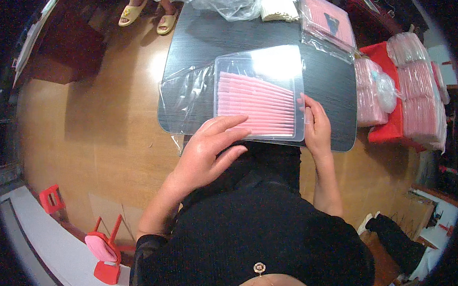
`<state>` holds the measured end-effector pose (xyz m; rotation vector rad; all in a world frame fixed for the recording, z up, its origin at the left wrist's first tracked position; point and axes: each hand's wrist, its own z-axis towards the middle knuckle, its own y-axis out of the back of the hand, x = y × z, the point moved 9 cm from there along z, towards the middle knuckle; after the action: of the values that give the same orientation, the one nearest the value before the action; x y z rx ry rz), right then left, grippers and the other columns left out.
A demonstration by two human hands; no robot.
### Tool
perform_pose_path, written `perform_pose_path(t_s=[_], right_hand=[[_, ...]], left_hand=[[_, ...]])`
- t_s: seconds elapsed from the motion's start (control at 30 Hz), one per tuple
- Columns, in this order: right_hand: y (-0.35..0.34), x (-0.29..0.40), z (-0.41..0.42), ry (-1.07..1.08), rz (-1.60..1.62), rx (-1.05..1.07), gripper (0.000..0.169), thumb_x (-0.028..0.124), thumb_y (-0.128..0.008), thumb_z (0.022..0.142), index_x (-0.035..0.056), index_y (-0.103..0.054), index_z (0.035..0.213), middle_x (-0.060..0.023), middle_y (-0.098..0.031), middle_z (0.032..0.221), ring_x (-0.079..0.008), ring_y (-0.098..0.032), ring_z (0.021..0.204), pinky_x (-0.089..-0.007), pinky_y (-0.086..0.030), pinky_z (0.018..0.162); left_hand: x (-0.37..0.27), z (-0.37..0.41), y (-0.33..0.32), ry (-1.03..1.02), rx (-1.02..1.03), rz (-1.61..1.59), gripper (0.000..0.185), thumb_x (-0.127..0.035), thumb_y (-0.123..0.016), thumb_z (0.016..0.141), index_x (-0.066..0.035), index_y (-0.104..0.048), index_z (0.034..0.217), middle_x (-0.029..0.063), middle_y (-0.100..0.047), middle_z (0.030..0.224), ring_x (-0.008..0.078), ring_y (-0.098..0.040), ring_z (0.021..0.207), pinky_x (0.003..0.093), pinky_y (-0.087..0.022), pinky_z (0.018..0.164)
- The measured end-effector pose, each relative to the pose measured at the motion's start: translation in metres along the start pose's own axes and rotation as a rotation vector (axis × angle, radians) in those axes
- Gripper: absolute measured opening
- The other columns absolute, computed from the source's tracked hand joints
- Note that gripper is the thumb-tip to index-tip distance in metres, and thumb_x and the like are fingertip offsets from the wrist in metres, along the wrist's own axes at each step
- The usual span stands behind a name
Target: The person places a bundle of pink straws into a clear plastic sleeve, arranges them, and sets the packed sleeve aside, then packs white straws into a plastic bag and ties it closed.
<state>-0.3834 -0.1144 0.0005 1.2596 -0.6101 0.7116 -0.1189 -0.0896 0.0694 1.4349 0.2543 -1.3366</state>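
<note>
A clear plastic box (298, 102) with a row of slim pink sticks (261, 104) lies tilted at the near edge of the dark wood-grain table (325, 75). My right hand (317, 121) grips the box's right side, its fingers partly hidden behind the rim. My left hand (214, 143) rests over the near left part of the box, fingers apart, the fingertips at the sticks. Whether it presses on them cannot be told. A clear plastic bag (193, 87) lies on the table at the box's left. Light glares on the box's far part.
At the table's far side are crumpled clear plastic (231, 5), a white stack (279, 7) and a wrapped pink pack (327, 20). Wrapped pink bundles (418, 87) lie on a red stool or chair (387, 133) at the right. Another person's feet in yellow slippers (168, 23) stand beyond the table.
</note>
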Motion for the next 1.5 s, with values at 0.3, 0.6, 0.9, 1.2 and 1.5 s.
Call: perform_pose_path(t_s=[0.3, 0.6, 0.9, 1.2, 1.5], right_hand=[[-0.001, -0.013, -0.006, -0.142, 0.153, -0.002, 0.037, 0.008, -0.057, 0.099, 0.0004, -0.056, 0.136, -0.0127, -0.064, 0.117, -0.0189, -0.064, 0.091, -0.0308, -0.054, 0.079], [-0.009, -0.019, -0.002, -0.217, 0.276, -0.02, 0.049, 0.004, -0.067, 0.092, 0.0001, -0.054, 0.139, -0.0093, -0.062, 0.112, -0.0139, -0.06, 0.093, -0.0293, -0.054, 0.079], [-0.025, -0.016, -0.013, -0.427, 0.964, 0.099, 0.037, 0.009, -0.063, 0.098, -0.0059, -0.057, 0.131, -0.0106, -0.066, 0.12, -0.014, -0.063, 0.105, -0.0317, -0.051, 0.095], [0.009, -0.061, -0.026, -0.495, 0.987, 0.003, 0.025, 0.011, -0.058, 0.101, -0.0025, -0.062, 0.122, -0.0092, -0.068, 0.119, -0.0151, -0.065, 0.105, -0.0316, -0.052, 0.095], [0.106, -0.116, -0.054, -0.454, 0.952, -0.398, 0.03, 0.016, -0.062, 0.1, -0.0042, -0.061, 0.122, -0.0118, -0.068, 0.119, -0.0175, -0.066, 0.105, -0.0333, -0.053, 0.094]], left_hand=[[0.072, -0.011, 0.004, 0.372, -0.269, 0.148, 0.046, -0.004, -0.071, 0.087, 0.005, -0.059, 0.13, 0.0183, -0.064, 0.112, 0.0303, -0.066, 0.094, 0.0379, -0.055, 0.084], [0.116, -0.017, -0.017, 0.614, -0.369, -0.375, 0.054, -0.003, -0.072, 0.089, 0.006, -0.051, 0.138, 0.0124, -0.062, 0.117, 0.0167, -0.062, 0.098, 0.0306, -0.054, 0.086], [0.104, -0.003, -0.027, 0.588, -0.413, -1.06, 0.054, -0.003, -0.063, 0.095, 0.004, -0.039, 0.143, 0.0157, -0.058, 0.133, 0.0222, -0.057, 0.122, 0.0383, -0.044, 0.108], [0.072, -0.001, -0.021, 0.466, -0.17, -0.703, 0.059, -0.019, -0.074, 0.091, 0.002, -0.05, 0.141, 0.0154, -0.056, 0.141, 0.0271, -0.053, 0.132, 0.042, -0.039, 0.114], [0.053, -0.012, -0.05, 0.067, 0.294, 0.568, 0.091, -0.05, -0.083, 0.071, -0.013, -0.049, 0.147, 0.015, -0.033, 0.161, 0.0436, -0.026, 0.149, 0.0623, -0.022, 0.119]])
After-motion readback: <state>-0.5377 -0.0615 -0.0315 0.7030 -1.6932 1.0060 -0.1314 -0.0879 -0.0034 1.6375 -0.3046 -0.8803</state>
